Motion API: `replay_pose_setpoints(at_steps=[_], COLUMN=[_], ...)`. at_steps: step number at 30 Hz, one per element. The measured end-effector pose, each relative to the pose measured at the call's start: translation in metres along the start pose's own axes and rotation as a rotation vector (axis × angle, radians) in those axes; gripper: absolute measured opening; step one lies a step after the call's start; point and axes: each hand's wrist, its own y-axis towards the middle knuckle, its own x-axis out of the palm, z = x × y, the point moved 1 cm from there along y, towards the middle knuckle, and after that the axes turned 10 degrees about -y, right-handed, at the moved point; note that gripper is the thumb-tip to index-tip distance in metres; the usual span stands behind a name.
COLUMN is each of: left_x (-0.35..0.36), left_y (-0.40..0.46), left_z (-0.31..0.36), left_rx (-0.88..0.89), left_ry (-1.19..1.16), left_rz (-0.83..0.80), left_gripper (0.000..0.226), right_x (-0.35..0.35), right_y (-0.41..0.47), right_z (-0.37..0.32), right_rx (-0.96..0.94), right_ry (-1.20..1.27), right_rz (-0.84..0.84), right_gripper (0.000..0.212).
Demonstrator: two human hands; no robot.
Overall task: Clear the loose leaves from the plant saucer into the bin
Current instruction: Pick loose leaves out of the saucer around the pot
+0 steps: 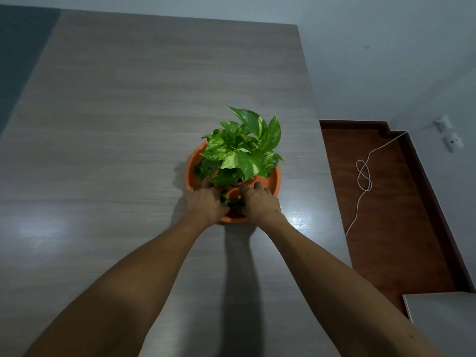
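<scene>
A green variegated plant (244, 145) grows in an orange pot (260, 180) that stands in a wide orange saucer (192, 166) on the table. Both my hands are down in the saucer's near side, backs up. My left hand (204, 204) and my right hand (261, 204) sit close together, with a small clump of dark green loose leaves (228, 202) pinched between them. My left thumb presses on the clump. My right fingers curl against the pot's base, and what lies under that palm is hidden. More loose leaves (199, 171) lie in the saucer's left side. No bin is in view.
The plant stands near the right edge of a grey wood-grain table (116, 150). Past that edge is a red-brown floor (386, 202) with a looped white cable (363, 176) running to wall sockets (448, 135). A pale surface corner (443, 313) shows at lower right.
</scene>
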Motion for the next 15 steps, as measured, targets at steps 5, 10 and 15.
replay_pose_setpoints(at_steps=[5,10,15], left_x=[-0.005,0.000,0.000], left_y=[-0.004,-0.003,-0.003], left_z=[-0.001,-0.002,-0.003], left_rx=[0.018,0.027,0.035], left_ry=[-0.039,-0.055,-0.068], left_rz=[0.001,0.022,0.044], left_gripper=[0.046,0.034,0.028], right_x=[0.006,0.015,0.005], right_y=[-0.002,-0.008,-0.011], right_z=[0.000,0.002,0.014], right_rx=[-0.077,-0.114,-0.066], right_ry=[-0.129,-0.140,-0.081], right_rz=[0.089,0.213,0.193], right_gripper=[0.041,0.028,0.039])
